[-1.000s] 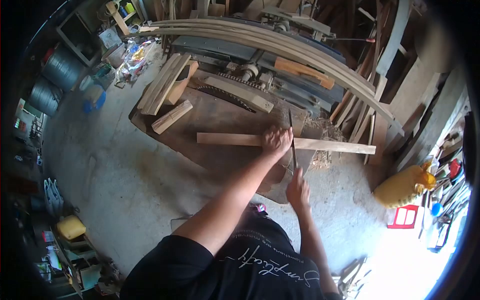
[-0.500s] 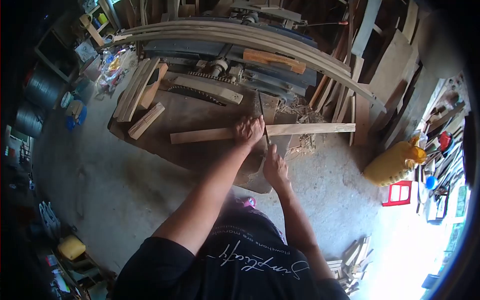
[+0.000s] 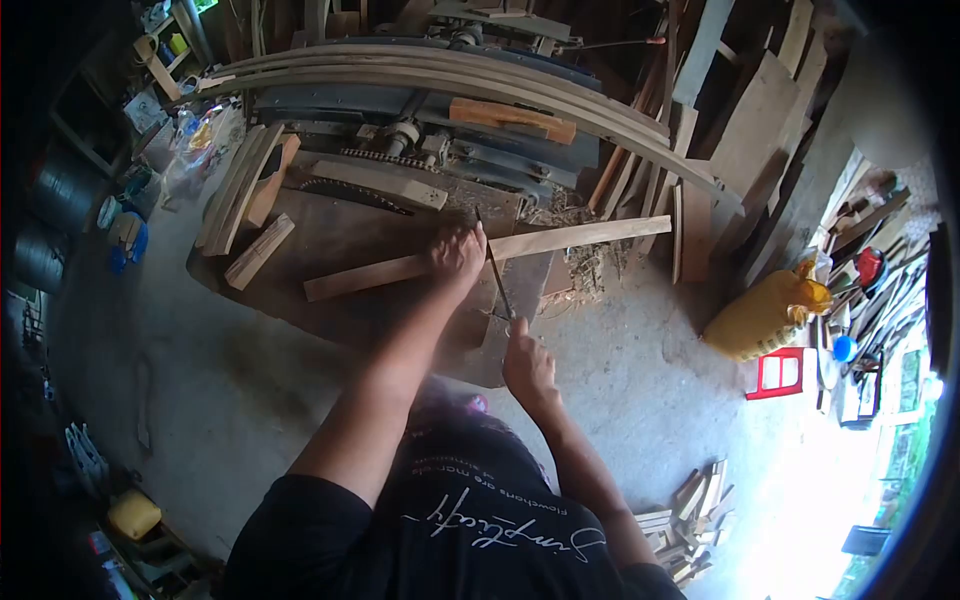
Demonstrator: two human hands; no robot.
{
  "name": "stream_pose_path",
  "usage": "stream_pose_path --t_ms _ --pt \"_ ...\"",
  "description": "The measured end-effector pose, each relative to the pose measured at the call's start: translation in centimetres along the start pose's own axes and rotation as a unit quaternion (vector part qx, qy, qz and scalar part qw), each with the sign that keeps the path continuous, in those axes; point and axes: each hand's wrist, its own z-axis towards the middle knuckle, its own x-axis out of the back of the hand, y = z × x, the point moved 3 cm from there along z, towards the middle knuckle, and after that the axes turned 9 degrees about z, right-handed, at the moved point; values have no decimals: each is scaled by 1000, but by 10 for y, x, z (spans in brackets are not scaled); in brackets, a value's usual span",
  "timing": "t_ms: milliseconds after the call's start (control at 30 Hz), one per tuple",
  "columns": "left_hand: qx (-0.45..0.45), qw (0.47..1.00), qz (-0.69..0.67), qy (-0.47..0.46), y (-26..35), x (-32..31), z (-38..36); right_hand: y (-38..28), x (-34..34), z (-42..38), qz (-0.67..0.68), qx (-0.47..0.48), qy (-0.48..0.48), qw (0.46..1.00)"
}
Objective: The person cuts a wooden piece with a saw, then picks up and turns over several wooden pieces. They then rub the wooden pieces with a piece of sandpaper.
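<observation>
A long, pale wooden strip (image 3: 600, 235) lies across the dark worktable (image 3: 345, 235), its right part reaching past the table. My left hand (image 3: 458, 254) is closed over the strip and presses it down near its middle. Just right of those fingers, a thin handsaw (image 3: 497, 275), seen nearly edge-on, crosses the strip. My right hand (image 3: 530, 368) is wrapped round the saw's handle, on the side nearer my body. How deep the blade sits in the wood cannot be made out.
A short wood block (image 3: 260, 252) and several boards (image 3: 238, 190) lie on the table's left. Behind are long curved planks (image 3: 450, 75) and an orange-brown wood piece (image 3: 512, 118). Shavings (image 3: 590, 265) are at the right. A yellow sack (image 3: 765, 318) and red stool (image 3: 775, 374) stand farther right.
My right hand has drawn the saw back toward my body. My left hand stays on the strip. The whole view has shifted, and the strip appears more slanted.
</observation>
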Motion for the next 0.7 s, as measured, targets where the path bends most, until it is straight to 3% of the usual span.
stream_pose_path --t_ms 33,100,233,300,367,533,633,700 --pt "1 1000 0 -3 1 0 0 0 -3 8 19 5 19 1000" --pt "8 986 -48 -157 -4 -10 -1 -4 -9 49 40 37 25 998" --pt "29 980 -41 -191 -4 -9 1 -7 -4 42 26 57 30 998" --pt "33 987 -28 -153 -1 -8 5 -1 -3 27 19 61 61 996" --pt "-1 1000 7 -28 -1 3 2 1 -6 18 1 20 15 1000" --pt "-28 997 -26 -68 -4 -5 3 -9 -13 76 76 82 20 994" --pt "-55 996 -4 -74 -1 -4 2 -3 -8 33 78 49 49 995" --pt "-59 997 -8 -54 -1 -6 1 -6 -3 29 62 1 4 998"
